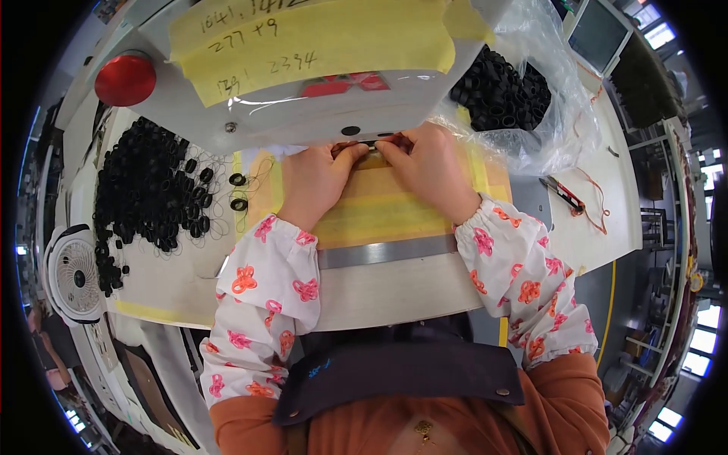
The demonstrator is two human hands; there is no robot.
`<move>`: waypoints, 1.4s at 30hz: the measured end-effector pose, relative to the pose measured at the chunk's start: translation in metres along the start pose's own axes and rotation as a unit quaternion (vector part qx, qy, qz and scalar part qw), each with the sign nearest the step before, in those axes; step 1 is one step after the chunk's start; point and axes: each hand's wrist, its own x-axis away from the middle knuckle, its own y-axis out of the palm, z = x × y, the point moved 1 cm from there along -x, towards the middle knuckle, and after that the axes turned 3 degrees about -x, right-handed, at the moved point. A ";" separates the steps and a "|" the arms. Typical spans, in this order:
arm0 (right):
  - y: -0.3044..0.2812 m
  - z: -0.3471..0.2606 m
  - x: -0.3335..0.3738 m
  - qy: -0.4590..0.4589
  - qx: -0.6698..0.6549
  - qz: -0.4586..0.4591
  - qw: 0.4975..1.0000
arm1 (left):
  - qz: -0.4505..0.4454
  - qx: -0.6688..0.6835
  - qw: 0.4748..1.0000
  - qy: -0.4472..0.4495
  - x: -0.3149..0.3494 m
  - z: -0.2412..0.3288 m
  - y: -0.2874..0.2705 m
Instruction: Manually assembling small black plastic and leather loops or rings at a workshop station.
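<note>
Both hands meet under the front edge of a white machine head (265, 125), which looks like a sewing machine. My left hand (315, 182) is closed in a pinch, thumb and fingertips on a small black band (367, 142). From the other side my right hand (434, 173) pinches the same band, its thumb close to the left one. Only a sliver of the band shows; the fingers and the machine cover the rest. Beneath the hands lies a work plate covered in yellow tape (387, 208). Two black rings (238, 180) lie left of my left hand.
A heap of black rings with loose threads (144, 178) spreads over the table's left. At right, a clear plastic bag (565, 144) holds more black loops (504, 95). A red-and-black cutter (565, 195) lies below it. A white fan (76, 277) stands far left; a red knob (125, 79) projects above.
</note>
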 end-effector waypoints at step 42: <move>-0.005 0.003 -0.012 -0.003 0.077 -0.027 0.997 | -0.045 -0.084 0.994 -0.051 -0.008 0.008 -0.013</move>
